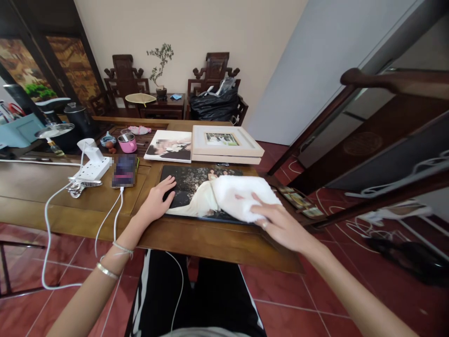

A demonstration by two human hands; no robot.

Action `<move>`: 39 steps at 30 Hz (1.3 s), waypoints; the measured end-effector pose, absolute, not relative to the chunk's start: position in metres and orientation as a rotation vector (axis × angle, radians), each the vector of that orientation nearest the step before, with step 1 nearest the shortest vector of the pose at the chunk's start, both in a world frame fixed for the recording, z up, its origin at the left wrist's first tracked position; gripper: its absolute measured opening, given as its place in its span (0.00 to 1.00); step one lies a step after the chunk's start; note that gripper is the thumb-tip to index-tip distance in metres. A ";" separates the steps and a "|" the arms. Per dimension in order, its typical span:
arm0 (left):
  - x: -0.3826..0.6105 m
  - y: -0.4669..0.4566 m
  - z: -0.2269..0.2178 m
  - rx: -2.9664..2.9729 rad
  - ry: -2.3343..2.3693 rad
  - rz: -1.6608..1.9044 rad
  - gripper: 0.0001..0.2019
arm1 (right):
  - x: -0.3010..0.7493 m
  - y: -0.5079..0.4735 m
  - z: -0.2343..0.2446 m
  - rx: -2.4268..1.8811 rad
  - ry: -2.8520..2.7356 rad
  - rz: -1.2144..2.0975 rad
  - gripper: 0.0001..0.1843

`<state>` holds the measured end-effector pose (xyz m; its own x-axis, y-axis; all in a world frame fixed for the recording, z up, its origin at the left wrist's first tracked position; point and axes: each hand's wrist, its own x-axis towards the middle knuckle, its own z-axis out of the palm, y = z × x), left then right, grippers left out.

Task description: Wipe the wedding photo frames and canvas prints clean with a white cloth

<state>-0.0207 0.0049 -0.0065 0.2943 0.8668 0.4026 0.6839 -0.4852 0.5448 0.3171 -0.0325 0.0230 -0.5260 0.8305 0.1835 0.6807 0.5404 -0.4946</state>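
Note:
A wedding photo panel (189,187) with a dark background lies flat near the front edge of the wooden table. My left hand (158,199) rests on its left end, fingers stretched out and holding nothing. On the panel's right part is a fluffy white cloth (235,194), which hides that side of the picture. My right hand (275,220), wearing a ring, grips this cloth by its right side and presses it on the panel.
Behind the panel lie a smaller photo print (168,152) and stacked pale picture frames (228,154). To the left are a charging phone (124,171), a white power strip (94,171), a pink cup (126,144) and loose white cables. A dark wooden chair (372,126) stands at right.

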 end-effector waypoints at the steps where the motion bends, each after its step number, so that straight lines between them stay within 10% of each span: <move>1: -0.021 0.005 -0.007 2.301 1.420 0.977 0.19 | 0.319 -0.048 0.026 -1.238 -2.416 0.518 0.09; 21: -0.022 0.004 -0.003 2.305 1.415 0.965 0.19 | 0.286 0.060 0.017 -1.209 -2.300 0.400 0.17; 39: -0.021 0.005 -0.006 2.324 1.431 0.968 0.19 | 0.267 -0.053 0.037 -1.063 -2.577 0.458 0.18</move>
